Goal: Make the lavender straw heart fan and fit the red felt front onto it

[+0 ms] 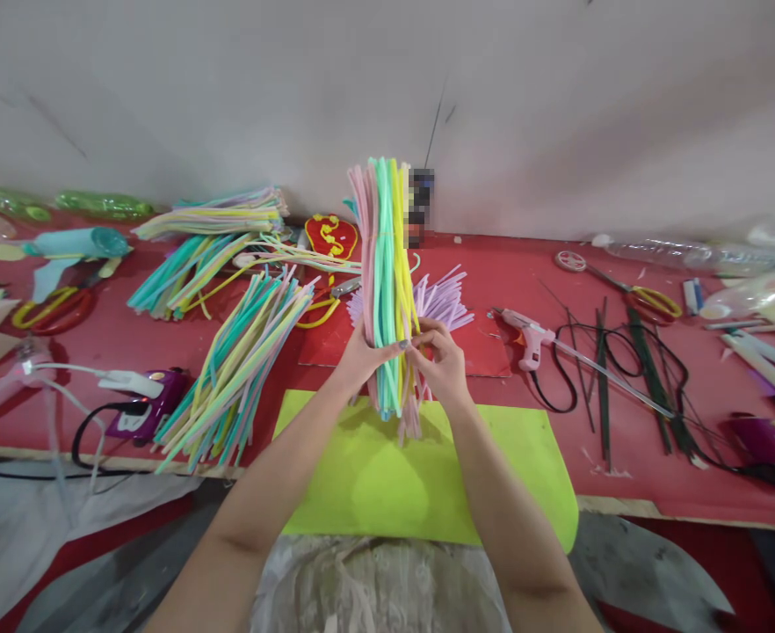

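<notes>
I hold an upright bundle of pastel pipe cleaners (386,264), pink, green and yellow, above a lime green sheet (374,483) on the red table (625,457). My left hand (365,356) wraps around the lower part of the bundle. My right hand (444,360) pinches a few strands on the bundle's right side, fingers closed. The bundle's lower ends hang just above the green sheet.
Loose piles of pastel pipe cleaners (242,369) lie at left. Lilac sticks (444,299) lie behind the bundle. A pink glue gun (525,338), dark green wires (644,378) and scissors (631,294) lie at right. Another glue gun (5,387) and a purple device (141,409) sit left.
</notes>
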A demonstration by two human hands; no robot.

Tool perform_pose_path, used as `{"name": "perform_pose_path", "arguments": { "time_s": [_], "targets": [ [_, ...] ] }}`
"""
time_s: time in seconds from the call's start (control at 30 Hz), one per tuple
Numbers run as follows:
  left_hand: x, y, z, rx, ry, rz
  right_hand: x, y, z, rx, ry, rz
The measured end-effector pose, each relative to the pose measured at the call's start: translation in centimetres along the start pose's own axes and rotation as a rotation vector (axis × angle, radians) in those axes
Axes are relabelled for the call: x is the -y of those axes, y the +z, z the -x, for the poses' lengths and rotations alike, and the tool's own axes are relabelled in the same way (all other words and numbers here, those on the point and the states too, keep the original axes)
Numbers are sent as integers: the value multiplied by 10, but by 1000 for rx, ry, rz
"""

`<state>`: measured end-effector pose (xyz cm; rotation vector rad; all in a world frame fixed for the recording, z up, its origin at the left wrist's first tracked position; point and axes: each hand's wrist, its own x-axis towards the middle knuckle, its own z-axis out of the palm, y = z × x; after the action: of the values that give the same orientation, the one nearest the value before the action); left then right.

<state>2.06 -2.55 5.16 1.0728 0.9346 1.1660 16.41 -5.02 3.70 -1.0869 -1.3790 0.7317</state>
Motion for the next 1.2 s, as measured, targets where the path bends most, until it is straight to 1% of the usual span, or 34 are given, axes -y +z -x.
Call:
{"name": "perform_pose_path", "arguments": {
  "time_s": [0.2, 0.37, 0.53, 0.6, 0.67, 0.73, 0.8, 0.9, 1.0, 1.1, 1.2],
  "targets": [
    [1, -1, 0, -6, 8, -3, 4, 3, 1, 39, 35, -54],
    [2, -3, -2, 23, 18, 10, 1, 5, 2, 71, 15, -56],
    [2, -4, -4, -11, 23, -32, -2, 8, 4, 163, 65, -114],
    [2, -3, -4, -22, 13, -18, 1, 9, 4, 187, 56, -104],
    [3, -1, -3, -48, 21, 1, 5, 9, 4, 197, 14, -67],
    [3, 0, -3, -96, 39, 4, 9, 7, 3, 196, -22, -44],
    [2, -1, -4, -167, 54, -8, 13, 4, 2, 189, -26, -67],
    [-3, -9, -9, -323, 87, 2, 18, -1, 1, 196, 48, -159],
    [-11, -22, -17, -475, 133, 96, 22, -7, 0, 213, 151, -289],
    [-18, -35, -25, -560, 184, 204, 22, -12, -1, 222, 243, -408],
    [-22, -43, -30, -619, 222, 273, 17, -17, -2, 176, 262, -465]
  ]
}}
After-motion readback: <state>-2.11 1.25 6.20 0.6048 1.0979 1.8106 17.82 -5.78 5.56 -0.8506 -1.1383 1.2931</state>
